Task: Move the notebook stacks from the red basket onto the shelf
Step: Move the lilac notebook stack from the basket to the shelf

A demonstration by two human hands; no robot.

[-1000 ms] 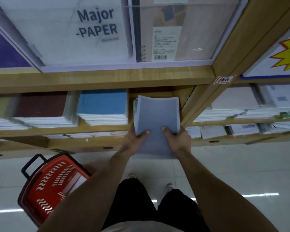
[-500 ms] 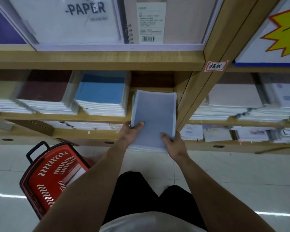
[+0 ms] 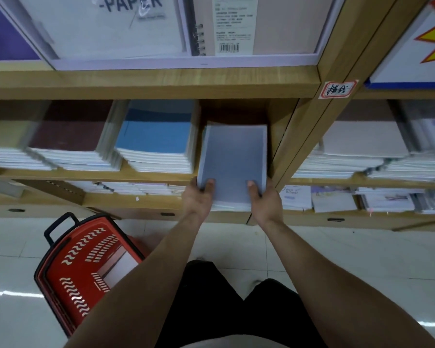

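Two hands in view, both yours, both on one grey-blue notebook stack (image 3: 232, 159). Your left hand (image 3: 199, 197) grips the near left corner and your right hand (image 3: 264, 199) grips the near right corner. Each thumb lies on the top cover; the fingers curl under and are hidden.

The stack sits in the rightmost slot of the middle shelf (image 3: 91, 175), between the blue stack (image 3: 156, 141) and the wooden upright (image 3: 299, 146). Its far end is in under the board above and its near end overhangs the shelf's front edge. You can't tell if its full weight is on the shelf.

Three other stacks are in that bay, left of yours: the blue one, a maroon stack (image 3: 70, 136), and a blurred pale one at the far left.

One red basket (image 3: 86, 267) stands on the floor at your lower left, well apart from the stack, one black handle up. One pale item shows inside it; what it is can't be made out
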